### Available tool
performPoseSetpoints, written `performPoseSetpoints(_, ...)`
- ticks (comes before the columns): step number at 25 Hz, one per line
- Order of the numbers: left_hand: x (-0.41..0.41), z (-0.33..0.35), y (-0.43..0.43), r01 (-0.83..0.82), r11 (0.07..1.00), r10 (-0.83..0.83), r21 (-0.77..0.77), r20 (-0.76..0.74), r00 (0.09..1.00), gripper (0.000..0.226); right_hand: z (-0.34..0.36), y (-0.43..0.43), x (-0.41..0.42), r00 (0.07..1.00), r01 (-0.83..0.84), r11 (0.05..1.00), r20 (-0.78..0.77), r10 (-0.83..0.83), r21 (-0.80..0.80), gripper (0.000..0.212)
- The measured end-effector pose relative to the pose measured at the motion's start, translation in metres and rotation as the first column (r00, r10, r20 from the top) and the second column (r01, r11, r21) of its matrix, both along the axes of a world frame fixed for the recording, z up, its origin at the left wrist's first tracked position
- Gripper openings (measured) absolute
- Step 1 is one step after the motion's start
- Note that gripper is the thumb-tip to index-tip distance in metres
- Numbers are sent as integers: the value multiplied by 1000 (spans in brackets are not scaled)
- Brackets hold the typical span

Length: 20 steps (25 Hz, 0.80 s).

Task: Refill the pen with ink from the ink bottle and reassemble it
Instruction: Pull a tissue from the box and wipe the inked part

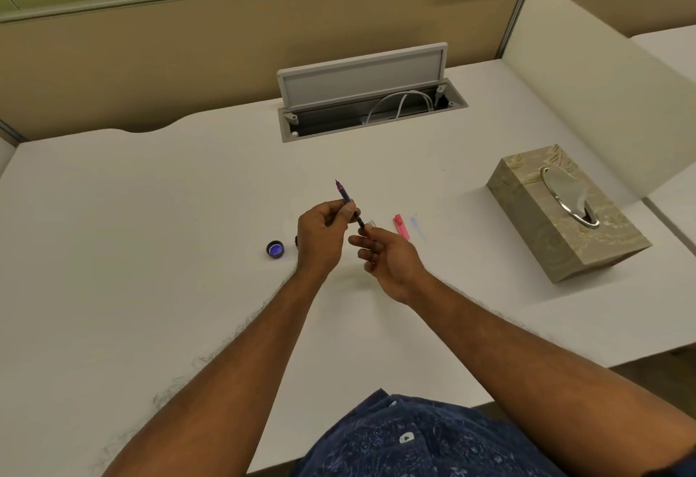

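Shirt (414, 439) nearest. L hand (324, 237) pinches pen (344, 195), tip up and away. R hand (389, 256) just right, fingers half-curled at pen's lower end, can't tell if gripping; cap (275, 249) left of L hand, pink piece (401, 226) beside R.

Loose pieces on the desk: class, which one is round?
The dark cap, blue inside, lying left of the left hand. The pink piece beyond the right hand is long and slim, not round.
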<state>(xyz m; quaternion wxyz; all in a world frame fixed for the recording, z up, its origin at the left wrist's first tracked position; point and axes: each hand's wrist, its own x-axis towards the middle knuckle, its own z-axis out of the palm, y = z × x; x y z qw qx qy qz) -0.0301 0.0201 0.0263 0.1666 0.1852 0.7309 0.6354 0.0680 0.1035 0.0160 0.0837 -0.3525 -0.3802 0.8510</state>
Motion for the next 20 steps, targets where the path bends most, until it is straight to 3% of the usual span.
performPoseSetpoints(6,8,1,8,68,997,-69,-28,-35,997,17,4,20,12,994,-4,905,104,-44,426,18)
performPoseSetpoints(10,17,0,14,147,989,-148,-22,-63,987,10,7,45,25,987,79,822,71,-144,564,11)
performPoseSetpoints(16,31,-5,34,229,973,-231,-43,-69,970,4,6,89,56,969,77,654,97,-226,752,7)
performPoseSetpoints(20,41,-7,53,286,956,-289,-57,-45,956,7,13,128,82,931,129,568,98,-352,813,6)
